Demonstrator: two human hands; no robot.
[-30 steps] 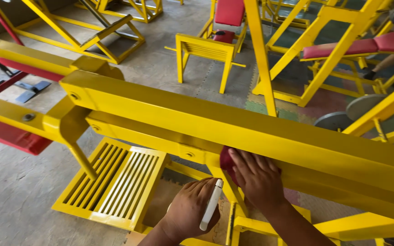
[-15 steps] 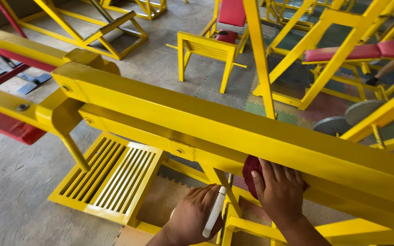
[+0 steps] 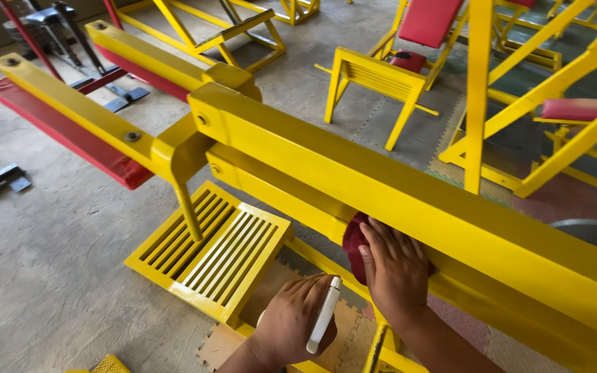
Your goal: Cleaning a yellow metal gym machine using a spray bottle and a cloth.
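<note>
- A long yellow steel beam [image 3: 409, 186] of a gym machine is seen running diagonally from upper left to lower right, with a second, lower yellow rail just beneath it.
- A concrete floor [image 3: 43, 276] lies under everything; foam mat tiles [image 3: 243, 338] are visible below the machine.
- A yellow slatted footplate [image 3: 209, 252] sits low on the frame, left of the hands.
- A red pad [image 3: 70, 135] is fixed under a yellow arm at far left.
- A yellow bench frame [image 3: 374, 79] with a red cushion [image 3: 428, 21] stands well behind the beam.
- The right hand [image 3: 395, 273] is laid flat, fingers spread, pressing a dark red cloth [image 3: 352, 242] against the side of the lower rail; the cloth is mostly covered by the palm, only its left edge showing.
- The left hand [image 3: 291, 321] is held below and left of the right, closed around a white spray bottle [image 3: 323, 314]; only a narrow white part is visible past the fingers.
- The two hands are near each other but not touching.
</note>
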